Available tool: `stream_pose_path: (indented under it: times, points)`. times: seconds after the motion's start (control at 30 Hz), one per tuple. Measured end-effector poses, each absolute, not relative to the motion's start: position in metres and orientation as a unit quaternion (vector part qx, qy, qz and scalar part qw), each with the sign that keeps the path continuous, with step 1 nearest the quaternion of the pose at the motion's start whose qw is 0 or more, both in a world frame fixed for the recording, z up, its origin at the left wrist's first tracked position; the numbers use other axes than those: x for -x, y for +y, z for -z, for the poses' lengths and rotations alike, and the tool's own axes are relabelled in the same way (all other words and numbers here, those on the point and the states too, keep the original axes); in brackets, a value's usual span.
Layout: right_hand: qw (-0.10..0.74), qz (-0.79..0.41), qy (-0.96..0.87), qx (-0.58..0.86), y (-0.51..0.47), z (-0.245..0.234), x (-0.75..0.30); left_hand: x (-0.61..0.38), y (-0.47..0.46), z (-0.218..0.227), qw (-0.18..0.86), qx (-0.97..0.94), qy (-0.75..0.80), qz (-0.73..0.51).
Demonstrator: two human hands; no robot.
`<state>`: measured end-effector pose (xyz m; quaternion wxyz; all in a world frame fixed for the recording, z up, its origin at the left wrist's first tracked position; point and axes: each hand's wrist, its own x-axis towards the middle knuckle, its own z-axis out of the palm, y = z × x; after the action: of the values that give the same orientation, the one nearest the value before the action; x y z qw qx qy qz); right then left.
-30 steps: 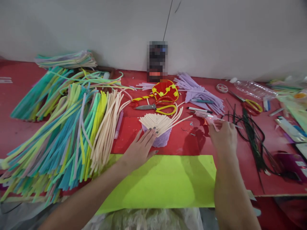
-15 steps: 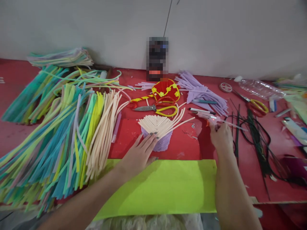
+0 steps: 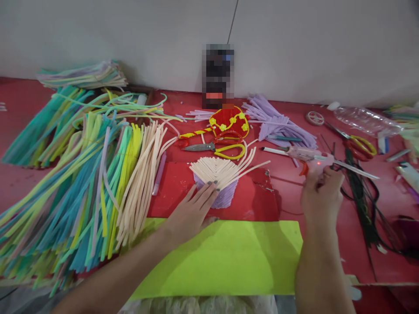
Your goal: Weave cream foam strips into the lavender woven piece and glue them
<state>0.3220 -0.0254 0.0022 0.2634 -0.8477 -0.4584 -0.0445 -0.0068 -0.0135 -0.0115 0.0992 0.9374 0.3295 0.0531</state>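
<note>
My right hand [image 3: 322, 196] is closed around the handle of a pink hot glue gun [image 3: 306, 154], lifted over the table. Its red light is lit, its nozzle faces left, and a clear glue stick juts from the back. My left hand [image 3: 193, 207] lies flat with fingers outstretched, the tips touching a fan of cream pipe cleaners [image 3: 211, 166]. Under that fan is a lilac pipe-cleaner piece [image 3: 225, 197], resting on a red board [image 3: 166, 207]. Loose cream ends spread out to the upper right.
Scissors [image 3: 231, 151] and a red-and-yellow pipe-cleaner ornament [image 3: 229, 122] lie behind the board. Bundles of colourful pipe cleaners [image 3: 94, 192] fill the left side. Lilac stems [image 3: 281, 122], more scissors [image 3: 358, 146] and a plastic bottle [image 3: 366, 120] are at right. A phone [image 3: 218, 76] leans on the wall.
My right hand has raised the glue gun from the table, and it now shows larger and farther right. My left hand stays on the cream fan. The view has shifted slightly.
</note>
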Motion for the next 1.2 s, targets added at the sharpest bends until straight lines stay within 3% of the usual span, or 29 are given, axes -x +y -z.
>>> stream_pose_path:
  times: [0.27, 1.2]
  points:
    - [0.267, -0.005, -0.486, 0.832, -0.033, -0.013, -0.269, 0.006, -0.014, 0.012, 0.121, -0.936, 0.326, -0.056]
    - [0.192, -0.071, -0.577, 0.791, -0.04, -0.002, -0.258, 0.005, -0.013, 0.008, 0.143, -0.933, 0.328, -0.045]
